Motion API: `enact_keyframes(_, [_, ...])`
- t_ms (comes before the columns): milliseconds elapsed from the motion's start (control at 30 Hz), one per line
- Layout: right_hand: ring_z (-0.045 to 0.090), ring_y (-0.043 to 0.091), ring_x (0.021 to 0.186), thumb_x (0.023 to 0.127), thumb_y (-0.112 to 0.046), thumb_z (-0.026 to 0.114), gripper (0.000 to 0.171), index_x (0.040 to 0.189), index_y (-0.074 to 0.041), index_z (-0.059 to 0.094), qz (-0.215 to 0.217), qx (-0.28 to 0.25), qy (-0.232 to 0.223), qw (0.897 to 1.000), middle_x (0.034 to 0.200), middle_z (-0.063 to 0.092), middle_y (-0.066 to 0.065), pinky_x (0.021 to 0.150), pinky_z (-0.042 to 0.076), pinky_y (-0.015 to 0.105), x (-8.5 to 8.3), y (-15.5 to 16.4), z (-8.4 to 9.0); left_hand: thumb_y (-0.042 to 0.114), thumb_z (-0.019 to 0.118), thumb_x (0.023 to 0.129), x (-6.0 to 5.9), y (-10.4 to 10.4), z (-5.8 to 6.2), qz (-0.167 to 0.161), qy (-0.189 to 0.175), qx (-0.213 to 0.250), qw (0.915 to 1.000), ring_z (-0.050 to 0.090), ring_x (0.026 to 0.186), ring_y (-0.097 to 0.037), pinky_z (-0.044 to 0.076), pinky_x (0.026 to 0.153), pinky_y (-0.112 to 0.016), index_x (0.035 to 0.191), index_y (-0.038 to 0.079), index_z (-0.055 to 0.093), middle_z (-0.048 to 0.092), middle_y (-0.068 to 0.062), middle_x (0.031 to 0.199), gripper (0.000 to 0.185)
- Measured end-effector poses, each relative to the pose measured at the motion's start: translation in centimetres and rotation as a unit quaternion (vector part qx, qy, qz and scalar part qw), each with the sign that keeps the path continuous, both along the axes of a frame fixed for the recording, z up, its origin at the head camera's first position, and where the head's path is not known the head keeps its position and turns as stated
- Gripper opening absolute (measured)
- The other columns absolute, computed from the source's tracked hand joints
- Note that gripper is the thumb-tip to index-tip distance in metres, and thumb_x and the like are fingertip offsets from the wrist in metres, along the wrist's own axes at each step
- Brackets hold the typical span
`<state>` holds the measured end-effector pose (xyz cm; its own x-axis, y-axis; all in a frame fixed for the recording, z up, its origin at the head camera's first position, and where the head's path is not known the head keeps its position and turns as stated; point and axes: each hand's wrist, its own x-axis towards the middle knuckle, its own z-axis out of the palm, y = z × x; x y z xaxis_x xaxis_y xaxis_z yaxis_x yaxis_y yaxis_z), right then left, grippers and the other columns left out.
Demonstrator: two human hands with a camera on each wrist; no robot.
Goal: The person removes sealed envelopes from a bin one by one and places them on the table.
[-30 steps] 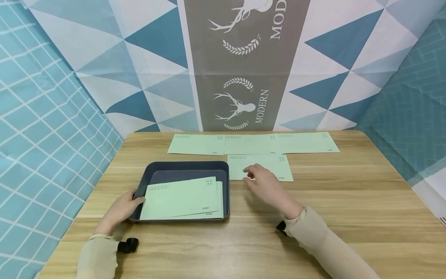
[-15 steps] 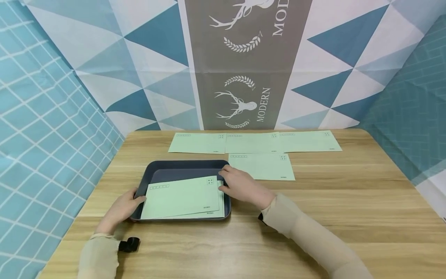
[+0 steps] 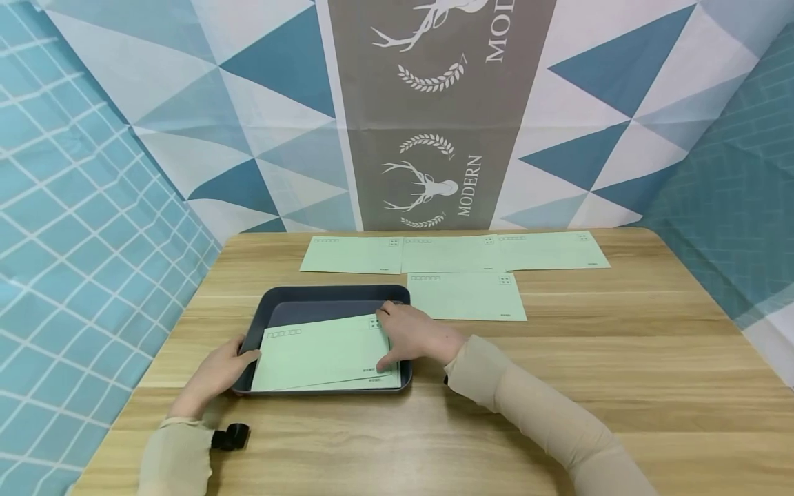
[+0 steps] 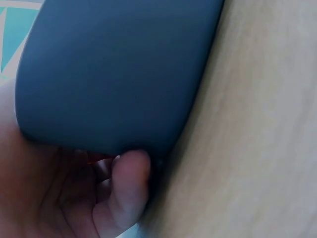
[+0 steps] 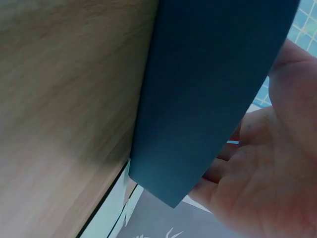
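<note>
Over the tray (image 3: 273, 301), my right hand (image 3: 412, 334) has come back from the bench, now pinching the top envelope (image 3: 319, 350); left hand (image 3: 214, 375) grips the tray's rim.

wooden table (image 3: 620, 358), patterned backdrop (image 3: 434, 117)

"MODERN" reads vertically on the grey banner (image 3: 434, 117) beyond the bench's far edge, beside a stag emblem; above it, a cropped "MOD". Envelope print is illegible.
</note>
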<state>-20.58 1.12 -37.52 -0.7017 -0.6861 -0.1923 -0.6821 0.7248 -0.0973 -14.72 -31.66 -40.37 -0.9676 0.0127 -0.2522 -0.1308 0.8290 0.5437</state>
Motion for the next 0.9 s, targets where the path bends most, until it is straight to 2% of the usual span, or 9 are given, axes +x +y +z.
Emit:
enact_keyframes(267, [0.043,0.027,0.123,0.062,-0.069,0.066,0.109,0.138,0.002,0.033,0.0,0.014,0.006,1.0,0.137,0.04,0.015,0.104,0.033,0.033,-0.09,-0.09,-0.18,0.032,0.039,0.096,0.02,0.18,-0.05,0.014,-0.008,0.028,0.9995,0.058,0.074,-0.022,0.049,0.056,-0.032,0.129,-0.009,0.036,0.054,-0.029,0.109,0.053])
enact_keyframes(400, [0.044,0.027,0.122,0.061,-0.07,0.066,0.109,0.138,0.001,0.034,0.004,0.024,0.022,0.999,0.136,0.041,0.015,0.104,0.034,0.034,-0.19,-0.18,-0.5,0.031,0.04,0.095,0.03,0.17,-0.09,0.017,-0.011,0.036,0.9991,0.058,0.071,-0.02,0.049,0.055,-0.032,0.128,-0.009,0.036,0.055,-0.029,0.107,0.052])
enact_keyframes(667, [0.038,0.029,0.127,0.06,-0.07,0.066,0.112,0.14,0.001,0.031,0.004,0.018,0.027,0.999,0.139,0.037,0.016,0.107,0.028,0.037,-0.2,-0.13,-0.74,0.035,0.039,0.096,-0.15,-0.11,-0.06,-0.007,0.009,-0.011,0.9999,0.054,0.099,-0.038,0.045,0.08,-0.047,0.127,-0.009,0.039,0.051,-0.032,0.118,0.054])
enact_keyframes(900, [0.038,0.028,0.127,0.062,-0.065,0.068,0.108,0.14,0.0,0.031,-0.007,-0.007,0.015,1.0,0.138,0.038,0.014,0.106,0.03,0.038,-0.07,0.04,-1.02,0.036,0.038,0.096,-0.17,-0.08,-0.15,-0.01,0.008,-0.014,0.9998,0.049,0.107,-0.045,0.042,0.085,-0.052,0.129,-0.011,0.036,0.046,-0.035,0.122,0.058])
